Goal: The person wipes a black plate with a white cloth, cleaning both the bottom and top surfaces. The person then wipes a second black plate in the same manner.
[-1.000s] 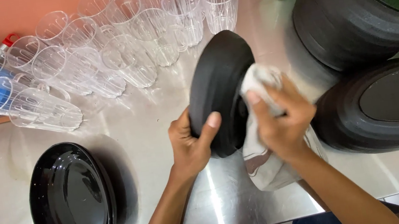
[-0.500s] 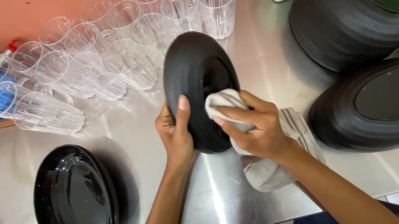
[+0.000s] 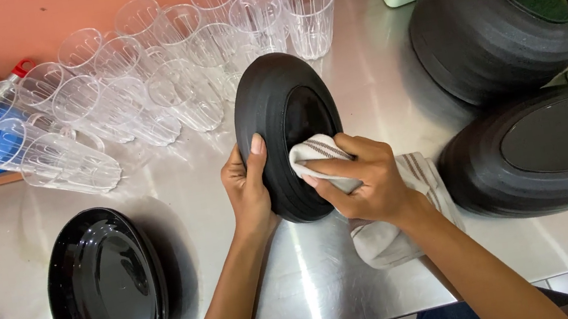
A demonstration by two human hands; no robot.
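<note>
Head view: left hand [image 3: 247,191] clamps a black bowl [image 3: 288,136] on edge; right hand [image 3: 362,178], at 3 o'clock, presses a cloth [image 3: 385,234] against it.

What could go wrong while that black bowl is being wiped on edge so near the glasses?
The black bowl is tilted on edge, gripped at its rim only by the left hand; pressure from the right hand with the striped cloth might make it slip onto the steel table. It is close to the clear glasses, so a slip could topple some.
</note>
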